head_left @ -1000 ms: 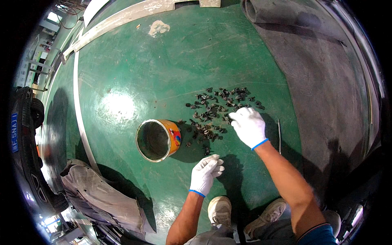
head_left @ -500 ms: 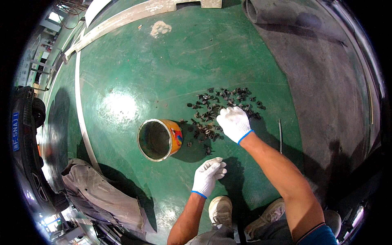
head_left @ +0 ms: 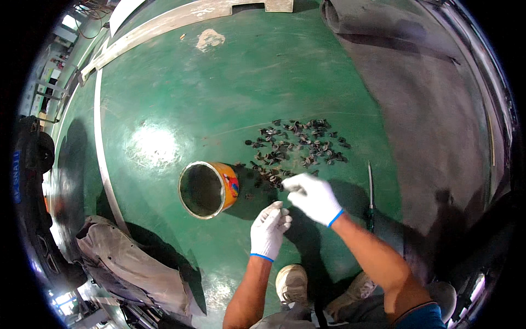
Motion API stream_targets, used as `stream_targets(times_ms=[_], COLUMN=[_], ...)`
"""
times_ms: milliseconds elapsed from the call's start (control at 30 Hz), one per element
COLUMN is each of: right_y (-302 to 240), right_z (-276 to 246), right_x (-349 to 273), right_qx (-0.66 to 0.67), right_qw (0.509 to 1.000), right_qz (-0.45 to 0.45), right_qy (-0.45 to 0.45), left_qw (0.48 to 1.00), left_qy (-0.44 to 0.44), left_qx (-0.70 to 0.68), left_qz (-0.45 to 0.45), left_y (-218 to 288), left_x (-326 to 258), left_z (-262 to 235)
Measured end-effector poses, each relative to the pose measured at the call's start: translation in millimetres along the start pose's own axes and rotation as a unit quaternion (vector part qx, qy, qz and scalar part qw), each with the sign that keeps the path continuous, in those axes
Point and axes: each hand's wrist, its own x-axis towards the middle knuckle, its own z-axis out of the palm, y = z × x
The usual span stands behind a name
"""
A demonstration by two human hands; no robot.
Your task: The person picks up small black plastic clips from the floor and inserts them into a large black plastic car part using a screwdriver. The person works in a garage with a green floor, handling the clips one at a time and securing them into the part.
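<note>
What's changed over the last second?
The right hand moved left and back toward the body, from the right of the dark pieces to near the left hand; its grip is unclear. The left hand and bucket stayed roughly put.

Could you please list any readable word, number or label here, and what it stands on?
Blue plate on the dark vehicle, left edge: characters show; I won't copy them.
Orange bucket: coloured print; no words clear enough to read.
Small black parts: too small to tell.

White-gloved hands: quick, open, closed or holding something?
White-gloved left hand: curled; can't tell whether it holds anything.
White-gloved right hand: loosely curled; any hold unclear.
</note>
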Motion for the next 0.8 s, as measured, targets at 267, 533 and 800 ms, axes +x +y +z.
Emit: stream_targets(times_ms=[267, 533, 800], right_y=[0.3, 3.8, 2.6], right_z=[32.5, 38.4, 37.3], right_x=[-28.5, -37.3, -37.3], right_qx=[-0.024, -0.115, -0.136], right_qw=[0.995, 0.99, 0.987], right_qz=[0.061, -0.005, -0.001], right_qy=[-0.073, -0.08, -0.087], left_qw=[0.999, 0.999, 0.999], left_qy=[0.008, 0.013, 0.012], left_qx=[0.041, 0.04, 0.051], left_qz=[0.003, -0.015, -0.008], left_y=[-7.1, -11.1, -11.3], left_x=[1.9, -10.1, -11.7], left_z=[-18.5, -25.9, -18.5])
